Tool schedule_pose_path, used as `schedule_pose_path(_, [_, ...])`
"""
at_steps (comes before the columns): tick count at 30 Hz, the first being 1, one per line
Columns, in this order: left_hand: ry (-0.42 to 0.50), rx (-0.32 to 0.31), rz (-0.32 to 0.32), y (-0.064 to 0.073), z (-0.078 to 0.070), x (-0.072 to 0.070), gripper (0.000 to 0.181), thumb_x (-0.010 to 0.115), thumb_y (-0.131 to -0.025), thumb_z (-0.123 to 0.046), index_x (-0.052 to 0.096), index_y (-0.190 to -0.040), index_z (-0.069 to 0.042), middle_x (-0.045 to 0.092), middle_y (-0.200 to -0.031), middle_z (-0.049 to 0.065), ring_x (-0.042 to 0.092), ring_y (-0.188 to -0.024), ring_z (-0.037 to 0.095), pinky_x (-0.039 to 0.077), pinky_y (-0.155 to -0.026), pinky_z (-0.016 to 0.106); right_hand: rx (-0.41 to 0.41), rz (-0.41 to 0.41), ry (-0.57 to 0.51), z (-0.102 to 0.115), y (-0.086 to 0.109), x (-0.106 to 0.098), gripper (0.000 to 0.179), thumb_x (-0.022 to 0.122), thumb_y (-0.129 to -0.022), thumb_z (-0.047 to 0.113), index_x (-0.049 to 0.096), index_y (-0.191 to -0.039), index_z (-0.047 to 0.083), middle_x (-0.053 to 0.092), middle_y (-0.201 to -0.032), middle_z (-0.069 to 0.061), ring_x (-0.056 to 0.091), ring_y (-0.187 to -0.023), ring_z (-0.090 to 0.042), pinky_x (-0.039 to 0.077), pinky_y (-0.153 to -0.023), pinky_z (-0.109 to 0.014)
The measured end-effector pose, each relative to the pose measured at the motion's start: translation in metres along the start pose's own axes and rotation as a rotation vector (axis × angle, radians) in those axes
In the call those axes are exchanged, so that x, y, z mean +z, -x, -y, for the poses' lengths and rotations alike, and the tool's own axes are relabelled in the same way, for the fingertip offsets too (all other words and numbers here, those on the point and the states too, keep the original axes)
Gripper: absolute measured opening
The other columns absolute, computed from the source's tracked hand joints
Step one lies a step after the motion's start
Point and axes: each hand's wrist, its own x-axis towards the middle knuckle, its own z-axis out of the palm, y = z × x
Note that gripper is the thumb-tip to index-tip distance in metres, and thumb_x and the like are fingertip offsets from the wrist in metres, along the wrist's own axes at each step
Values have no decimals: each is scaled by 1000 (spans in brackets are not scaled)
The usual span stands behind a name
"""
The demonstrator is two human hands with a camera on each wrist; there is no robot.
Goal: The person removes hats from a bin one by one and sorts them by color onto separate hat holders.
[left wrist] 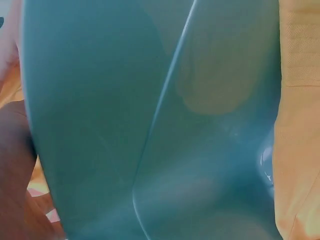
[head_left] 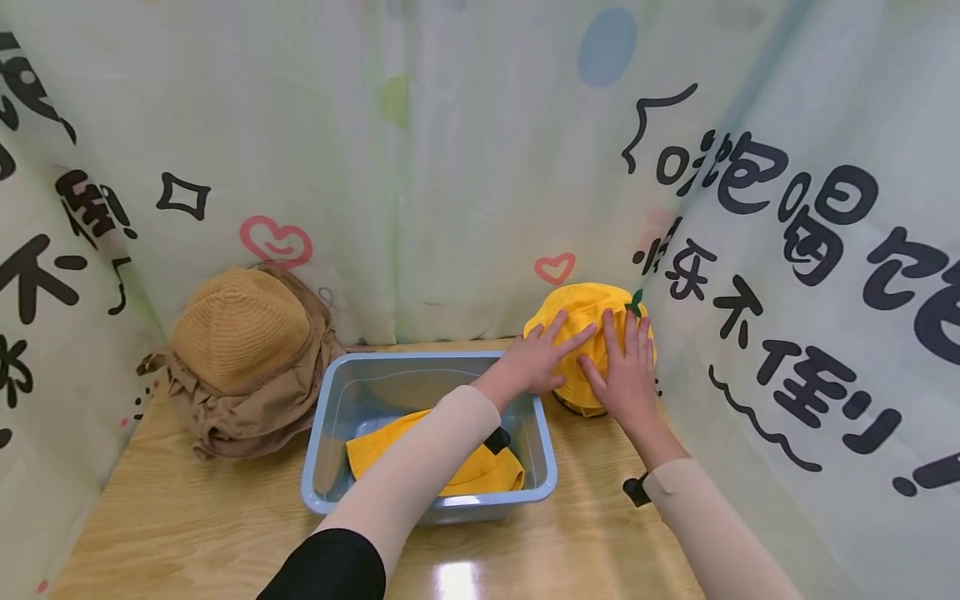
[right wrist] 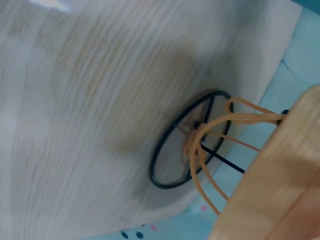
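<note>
One left hand (head_left: 534, 360), one right hand (head_left: 632, 385), both bare; one blue-grey rectangular plastic bin (head_left: 420, 379). At its two o'clock, one yellow fabric hat (head_left: 591, 298) and one round black wire stand (right wrist: 175, 122); at ten, one tan domed woven hat (head_left: 240, 329) on crumpled brown cloth (head_left: 251, 421) (pieces uncountable, as with the yellow cloth (head_left: 483, 475) inside the bin). Two pink outlined hearts (head_left: 276, 248).

The head view is bright and evenly lit; white glare shines on the wooden tabletop (head_left: 570, 558) in front of the blue plastic bin (head_left: 495, 501). Both wrist views look dimmer, blue-tinted and soft; diffuse shadows surround the black ring base (right wrist: 173, 124) beside the bin.
</note>
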Motion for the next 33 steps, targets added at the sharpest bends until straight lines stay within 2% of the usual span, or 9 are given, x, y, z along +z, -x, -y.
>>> schedule_pose_path(3, [47, 16, -20, 6, 6, -11, 93, 62, -97, -43, -10, -155, -51, -2, -169, 9, 35, -145, 39, 42, -107, 56, -29, -23, -10, 1, -5, -9, 85, 67, -93, 38, 20, -161, 19, 17, -161, -27, 7, -148, -54, 19, -111, -74])
schedule_pose_path(5, [77, 34, -39, 15, 13, -22, 90, 61, -98, -41, -6, -157, -48, 5, -168, 11, 36, -144, 39, 43, -107, 54, -45, -28, -21, 4, -12, -15, 83, 68, -92, 36, 25, -159, 16, 21, -160, -28, 10, -147, -55, 20, -110, -73])
schedule_pose_path(11, [128, 83, -117, 56, 38, -54, 83, 60, -99, -38, 4, -160, -40, 20, -165, 13, 35, -145, 34, 38, -113, 48, -52, 49, -49, 14, -39, -31, 74, 63, -96, 37, 32, -156, 6, 20, -163, -23, 13, -148, -52, 19, -112, -70])
schedule_pose_path(16, [121, 154, -206, 93, 55, -69, 77, 59, -99, -36, 12, -161, -36, 28, -162, 11, 38, -144, 30, 39, -112, 46, -29, 122, -41, 19, -51, -35, 72, 58, -99, 40, 32, -155, 4, 22, -161, -24, 18, -146, -53, 18, -113, -69])
schedule_pose_path(19, [135, 188, -274, 114, 64, -73, 73, 60, -99, -33, 21, -160, -33, 36, -158, 9, 42, -140, 28, 42, -110, 43, -19, 136, -30, 21, -52, -37, 73, 57, -99, 42, 30, -156, 5, 19, -162, -23, 16, -146, -53, 17, -113, -69])
schedule_pose_path(22, [136, 194, -303, 131, 73, -72, 72, 63, -98, -31, 24, -159, -32, 44, -152, 6, 47, -135, 24, 44, -107, 39, -10, 137, -30, 21, -51, -38, 74, 56, -99, 44, 29, -156, 5, 18, -162, -24, 14, -147, -53, 16, -113, -69])
schedule_pose_path(26, [111, 191, -292, 152, 83, -67, 73, 63, -97, -31, 25, -159, -31, 50, -147, 3, 51, -129, 21, 45, -105, 37, 3, 134, -44, 24, -50, -39, 74, 56, -99, 45, 28, -156, 7, 17, -163, -24, 9, -148, -52, 16, -113, -70])
schedule_pose_path(30, [117, 160, -273, 177, 89, -67, 71, 62, -98, -34, 25, -159, -34, 49, -148, 1, 51, -129, 20, 47, -102, 38, 5, 128, -63, 31, -49, -41, 74, 56, -98, 46, 29, -157, 10, 15, -164, -23, 6, -150, -50, 14, -113, -70])
schedule_pose_path(33, [126, 124, -283, 197, 92, -69, 69, 62, -98, -36, 27, -158, -36, 48, -149, 0, 51, -130, 21, 48, -101, 40, -12, 124, -84, 39, -49, -44, 73, 57, -98, 47, 31, -156, 12, 15, -164, -22, 6, -151, -48, 13, -114, -69])
